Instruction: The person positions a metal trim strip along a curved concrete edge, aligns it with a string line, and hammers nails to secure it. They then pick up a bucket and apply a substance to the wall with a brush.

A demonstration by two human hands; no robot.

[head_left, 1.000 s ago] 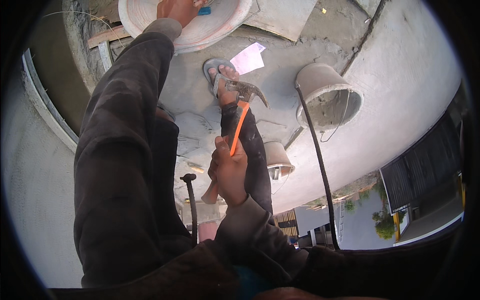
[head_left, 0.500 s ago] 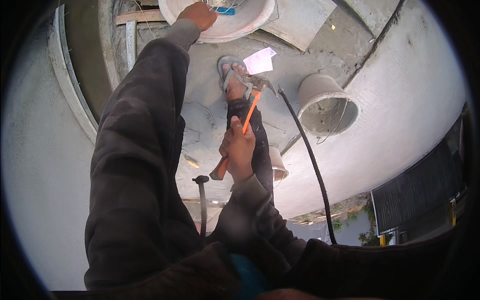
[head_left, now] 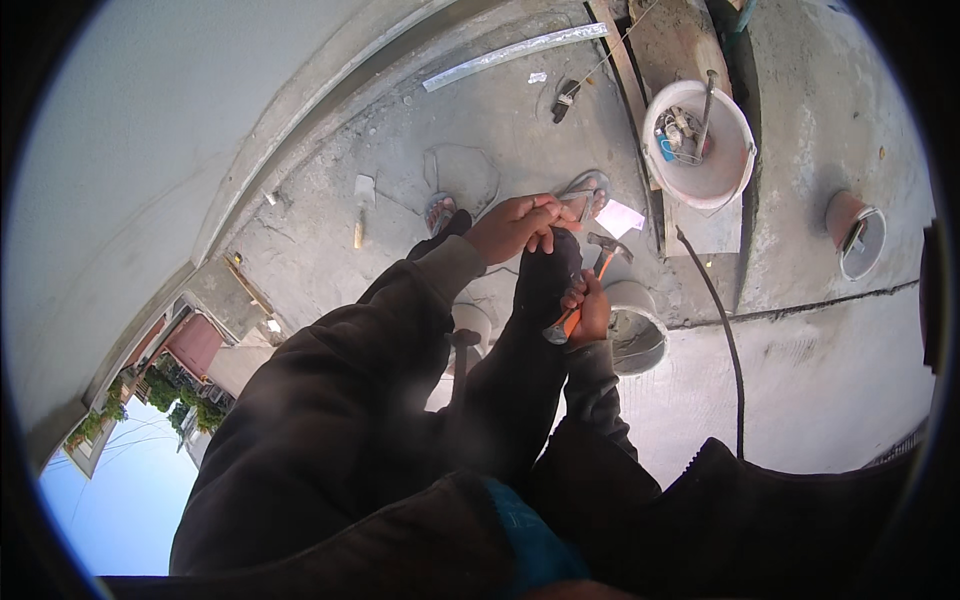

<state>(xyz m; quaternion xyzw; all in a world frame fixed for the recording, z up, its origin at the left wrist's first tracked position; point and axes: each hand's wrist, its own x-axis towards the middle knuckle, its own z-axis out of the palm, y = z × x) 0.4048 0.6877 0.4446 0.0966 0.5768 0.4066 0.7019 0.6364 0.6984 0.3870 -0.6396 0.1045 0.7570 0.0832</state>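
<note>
My right hand [head_left: 592,312] is wrapped around the orange handle of a claw hammer [head_left: 604,262], its metal head pointing away from me beside my knee. Over the same knee, my left hand [head_left: 518,228] has its fingers bent and drawn together. Whatever is between those fingertips, if anything, is too small to make out. Just beyond the left hand is my sandalled foot [head_left: 592,190], with a pale pink paper [head_left: 620,218] beside it. A bucket [head_left: 648,362] stands close to my right hand, with grey residue inside.
A whitish bucket [head_left: 708,188] farther right holds cord, a blue item and a long metal tool. Another bucket [head_left: 845,212] lies at far right. A trowel [head_left: 364,190], a metal straightedge [head_left: 515,55] and a black object with string [head_left: 565,100] lie on the concrete floor. Dark straps hang in front.
My left hand has left the whitish bucket and come back over my knee, near the hammer. The hammer stays in my right hand. The view has swung left.
</note>
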